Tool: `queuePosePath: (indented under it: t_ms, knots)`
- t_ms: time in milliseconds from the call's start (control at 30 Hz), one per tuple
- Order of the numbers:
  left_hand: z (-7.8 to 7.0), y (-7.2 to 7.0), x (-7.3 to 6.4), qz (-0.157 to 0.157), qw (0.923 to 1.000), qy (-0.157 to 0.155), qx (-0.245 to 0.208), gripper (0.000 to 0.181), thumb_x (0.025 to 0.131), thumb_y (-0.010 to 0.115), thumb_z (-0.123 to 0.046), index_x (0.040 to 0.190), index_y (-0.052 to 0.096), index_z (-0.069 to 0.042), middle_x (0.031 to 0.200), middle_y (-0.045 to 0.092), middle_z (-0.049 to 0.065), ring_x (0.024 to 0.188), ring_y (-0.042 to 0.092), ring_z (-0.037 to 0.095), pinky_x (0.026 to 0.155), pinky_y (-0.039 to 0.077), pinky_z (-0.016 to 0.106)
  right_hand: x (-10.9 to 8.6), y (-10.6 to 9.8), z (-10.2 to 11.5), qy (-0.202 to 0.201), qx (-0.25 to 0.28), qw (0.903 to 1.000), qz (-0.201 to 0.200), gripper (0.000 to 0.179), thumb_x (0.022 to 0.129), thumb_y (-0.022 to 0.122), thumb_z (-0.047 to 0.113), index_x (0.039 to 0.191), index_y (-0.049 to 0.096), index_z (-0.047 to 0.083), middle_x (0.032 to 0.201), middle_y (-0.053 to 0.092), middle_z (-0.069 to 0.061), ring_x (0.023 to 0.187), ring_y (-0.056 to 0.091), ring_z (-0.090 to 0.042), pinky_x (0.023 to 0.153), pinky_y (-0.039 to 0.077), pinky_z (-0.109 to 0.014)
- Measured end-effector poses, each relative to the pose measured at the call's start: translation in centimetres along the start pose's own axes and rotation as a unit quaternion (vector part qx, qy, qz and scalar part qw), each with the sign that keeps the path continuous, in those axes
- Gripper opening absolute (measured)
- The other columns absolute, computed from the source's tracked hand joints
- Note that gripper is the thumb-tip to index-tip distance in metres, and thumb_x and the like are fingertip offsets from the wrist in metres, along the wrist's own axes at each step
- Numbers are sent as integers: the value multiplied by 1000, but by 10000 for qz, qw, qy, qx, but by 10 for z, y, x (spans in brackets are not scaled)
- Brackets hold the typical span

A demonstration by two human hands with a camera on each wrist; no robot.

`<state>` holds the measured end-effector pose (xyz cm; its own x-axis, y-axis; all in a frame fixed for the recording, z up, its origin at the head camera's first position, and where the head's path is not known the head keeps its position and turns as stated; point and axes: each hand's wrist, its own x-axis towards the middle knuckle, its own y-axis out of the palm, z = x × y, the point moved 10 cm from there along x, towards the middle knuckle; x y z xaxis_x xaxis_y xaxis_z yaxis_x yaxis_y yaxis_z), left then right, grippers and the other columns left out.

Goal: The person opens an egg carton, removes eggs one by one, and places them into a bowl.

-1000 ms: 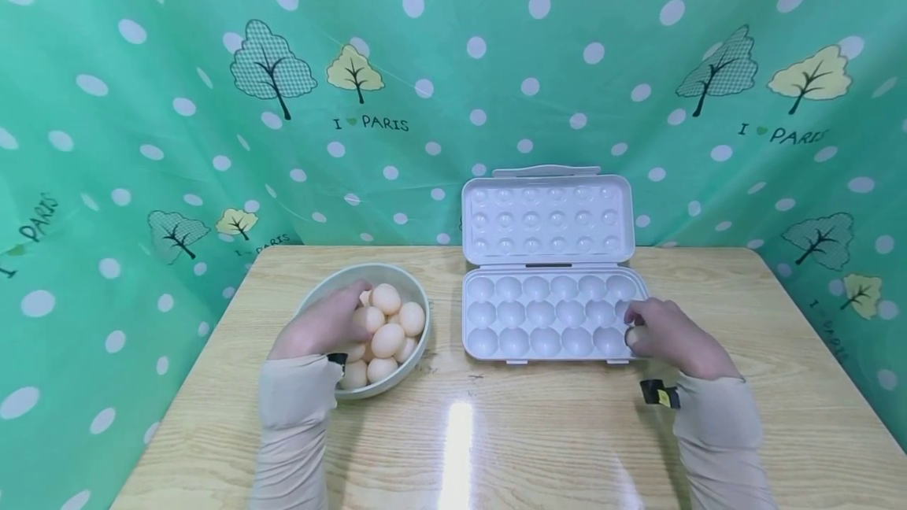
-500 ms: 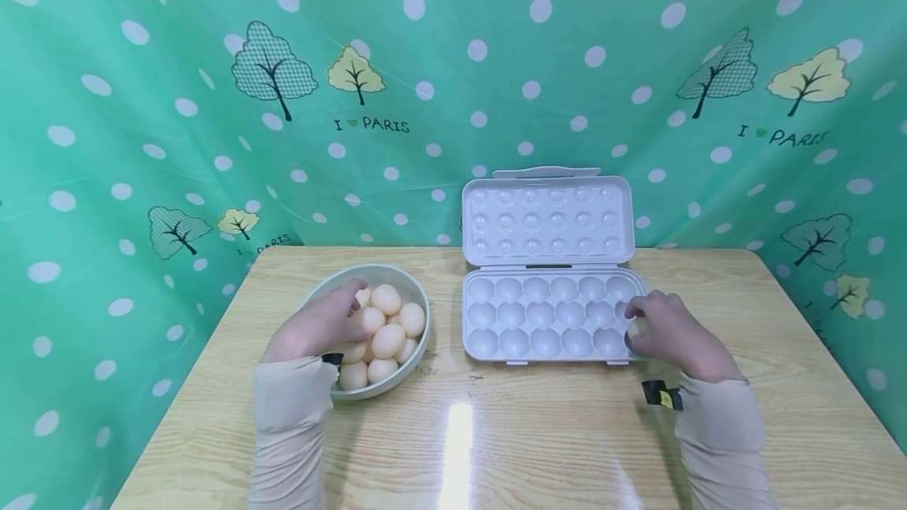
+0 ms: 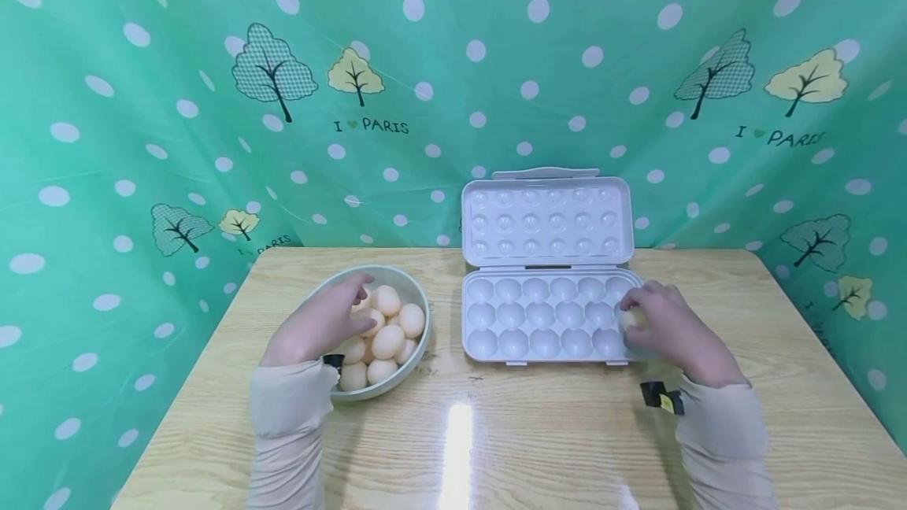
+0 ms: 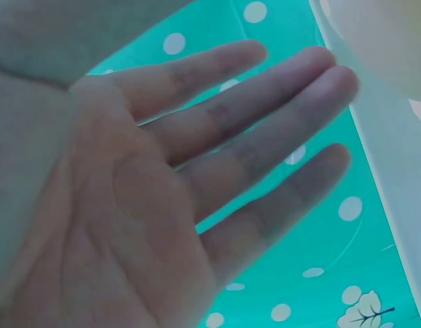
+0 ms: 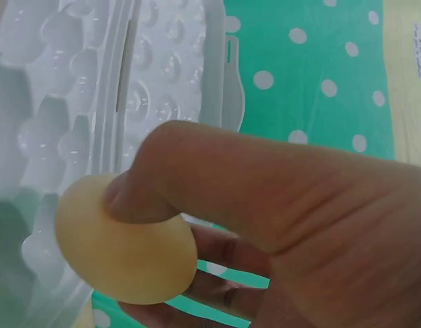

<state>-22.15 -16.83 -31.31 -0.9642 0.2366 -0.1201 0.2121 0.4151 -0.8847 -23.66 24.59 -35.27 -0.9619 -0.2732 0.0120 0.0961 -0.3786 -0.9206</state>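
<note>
My right hand [image 3: 673,329] pinches an egg [image 5: 125,246] between thumb and fingers, over the right end of the egg tray [image 3: 555,329]. The tray is pale and its hinged lid [image 3: 547,220] stands raised behind it. No egg shows in the cups that I can see; those under my right hand are hidden. At the left, my left hand [image 3: 319,323] is over a bowl [image 3: 412,278] of several light eggs [image 3: 387,341]. In the left wrist view its fingers [image 4: 258,154] are spread and nearly straight, holding nothing. Part of the bowl is hidden by that hand.
Bowl and tray both stand on a wooden table [image 3: 538,431], with a gap of bare wood between them. A green dotted curtain [image 3: 439,124] hangs close behind the table and along both sides. A dark strap [image 3: 661,397] is at my right wrist.
My right hand has lifted slightly with the egg, which now shows more clearly. The fingers of my left hand have opened a little wider over the bowl.
</note>
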Motion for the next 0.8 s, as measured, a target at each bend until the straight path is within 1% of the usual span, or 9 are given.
queuePosePath:
  t_ms: [100,233,367,467,600,667,800]
  knots:
    - [-7,-3,1,-173,9996,174,144,56,91,72,-17,139,48,0,123,64,18,114,60,34,96,51,50,0,-5,6,-81,15,9999,-152,25,74,71,3,99,68,-1,102,60,-20,98,50,-43,82,47,-55]
    - [-15,-5,2,-407,9978,423,303,53,90,73,-15,137,52,0,120,65,17,111,62,32,94,52,49,-2,-11,14,-150,59,9995,-269,27,77,71,4,103,67,-1,108,60,-21,103,49,-43,87,47,-57]
    - [-22,-7,2,-572,9959,583,390,51,89,74,-14,135,54,-2,117,67,16,109,63,31,93,52,48,-6,-18,23,-309,232,9984,-413,30,78,73,3,107,67,-2,111,60,-22,109,48,-44,93,44,-61]
    - [-28,-9,1,-651,9944,677,477,51,89,75,-16,134,55,-3,115,67,15,107,64,31,91,54,47,-9,-24,29,-400,332,9973,-525,30,78,73,2,107,67,-2,111,59,-20,109,48,-42,92,44,-58]
    - [-39,-12,-1,-835,9898,962,634,50,88,76,-16,132,56,-4,113,69,11,104,66,29,89,55,45,-12,-31,39,-495,371,9958,-673,31,76,74,0,106,67,0,111,59,-19,107,48,-40,87,45,-54]
    - [-45,-13,-3,-936,9864,1147,710,49,87,77,-17,131,57,-5,115,69,10,105,66,27,91,54,44,-13,-34,43,-566,405,9947,-756,31,76,75,-1,105,67,0,111,59,-18,107,48,-40,87,46,-54]
    - [-57,-13,-6,-1032,9814,1432,757,50,88,77,-19,132,57,-6,117,69,7,107,66,26,95,54,43,-14,-37,49,-688,483,9927,-865,30,75,75,-2,104,67,1,109,59,-17,108,49,-40,89,45,-55]
